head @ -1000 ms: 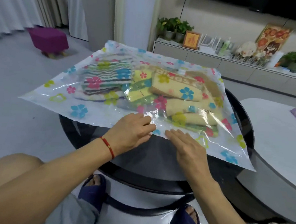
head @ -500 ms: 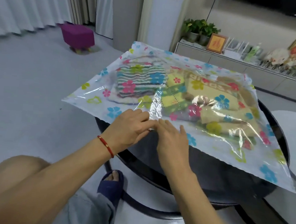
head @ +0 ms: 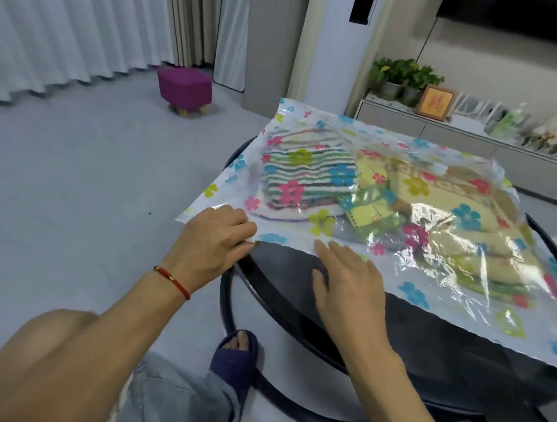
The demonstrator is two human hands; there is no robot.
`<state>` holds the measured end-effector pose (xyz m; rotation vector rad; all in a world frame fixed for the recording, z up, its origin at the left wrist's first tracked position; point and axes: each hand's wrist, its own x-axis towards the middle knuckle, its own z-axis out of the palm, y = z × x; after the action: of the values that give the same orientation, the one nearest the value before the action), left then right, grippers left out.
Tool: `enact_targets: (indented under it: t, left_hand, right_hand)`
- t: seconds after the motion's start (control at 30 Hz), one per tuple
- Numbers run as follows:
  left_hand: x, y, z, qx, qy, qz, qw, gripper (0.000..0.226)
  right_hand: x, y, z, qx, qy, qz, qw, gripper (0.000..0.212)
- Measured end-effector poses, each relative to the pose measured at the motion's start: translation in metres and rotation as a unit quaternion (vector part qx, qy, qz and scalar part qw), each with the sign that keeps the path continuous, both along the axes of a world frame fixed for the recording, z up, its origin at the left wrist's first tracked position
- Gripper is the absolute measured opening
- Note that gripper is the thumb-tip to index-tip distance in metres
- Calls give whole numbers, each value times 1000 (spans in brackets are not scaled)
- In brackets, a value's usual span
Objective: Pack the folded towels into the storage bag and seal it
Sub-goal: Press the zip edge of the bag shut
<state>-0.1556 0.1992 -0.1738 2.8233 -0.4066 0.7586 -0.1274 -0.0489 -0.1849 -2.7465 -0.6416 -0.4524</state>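
Left hand [head: 218, 238]: fingers curled, pinching near edge of storage bag [head: 410, 225] close to its left corner; something small and white at fingertips, possibly a seal slider, too small to confirm.
Right hand [head: 348, 280]: flat, fingers straight, fingertips on near edge of bag, right of left hand; grips nothing.
Bag position: flat on dark round table [head: 394, 319]; left corner overhangs table rim; near edge runs from left hand toward right.
Towels: striped towel [head: 305, 176] at left inside bag; yellow towels [head: 449, 214] at right inside bag; all fully enclosed by plastic.
Step in hand: packing judged complete; sealing of near edge under way, at its left end.
Next move: firm, continuous pressure along full seal line; flat hand to hold plastic taut and smooth ahead of pinch.
Risk: wrinkles at right portion of bag may leave gaps in seal.
Surroundings: purple stool [head: 184, 89] far left on floor.
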Motion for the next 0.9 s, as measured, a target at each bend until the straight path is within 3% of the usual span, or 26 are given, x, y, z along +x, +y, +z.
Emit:
enact_targets:
  t: [0.07, 0.17, 0.43, 0.53, 0.63, 0.9]
  left_hand:
    - [1, -1, 0, -13, -15, 2, 1000, 29]
    - [0, 7, -1, -15, -27, 10, 999, 22]
    - [-6, 51, -15, -25, -31, 78, 996, 17]
    - [-14, 64, -18, -25, -28, 106, 994, 18]
    - [-20, 74, -18, -44, -9, 116, 992, 15]
    - [-19, 93, 0, -7, 16, 139, 990, 13]
  right_hand:
    - [0, 40, 6, -21, -18, 57, 998, 47]
    - [4, 79, 6, -37, -13, 96, 995, 45]
    - [0, 69, -17, 36, -96, 77, 992, 42]
    - [-2, 70, -20, 72, -88, 75, 991, 48]
    - [-3, 71, -22, 91, -82, 66, 990, 40]
    - [2, 70, -25, 56, -26, 77, 995, 41]
